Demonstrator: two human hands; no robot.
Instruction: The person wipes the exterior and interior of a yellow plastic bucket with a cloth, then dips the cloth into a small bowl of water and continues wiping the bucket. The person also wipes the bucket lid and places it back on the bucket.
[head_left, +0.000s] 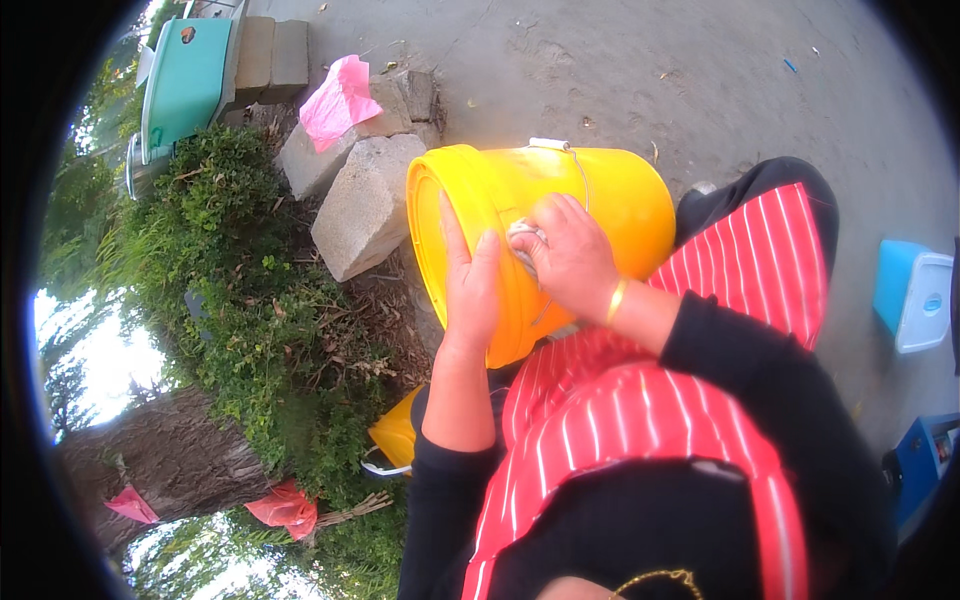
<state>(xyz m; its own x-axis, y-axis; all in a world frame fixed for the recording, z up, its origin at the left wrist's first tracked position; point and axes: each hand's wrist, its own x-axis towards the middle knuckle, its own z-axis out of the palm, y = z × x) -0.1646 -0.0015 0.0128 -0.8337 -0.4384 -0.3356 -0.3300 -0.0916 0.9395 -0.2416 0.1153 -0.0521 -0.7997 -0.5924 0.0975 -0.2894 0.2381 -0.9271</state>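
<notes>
A yellow plastic bucket (630, 195) with a lid (429, 225) on it lies on its side before me, the lid turned to the left. My left hand (474, 285) rests flat against the lid and its rim, fingers extended, steadying nothing else. My right hand (574, 251) is closed around a crumpled whitish cloth (523, 238), which presses on the bucket's wall just beside the lid's rim. The wire handle with its white grip (549, 143) lies along the bucket's far side. Part of the cloth is hidden under my fingers.
Stone blocks (367, 206) stand left of the bucket, with a pink sheet (341, 101) on one. Beyond are a shrub (247, 300), a tree trunk (165, 457) and a green bin (187, 82). A second yellow container (395, 431) is by my left arm. A blue box (911, 296) sits at right.
</notes>
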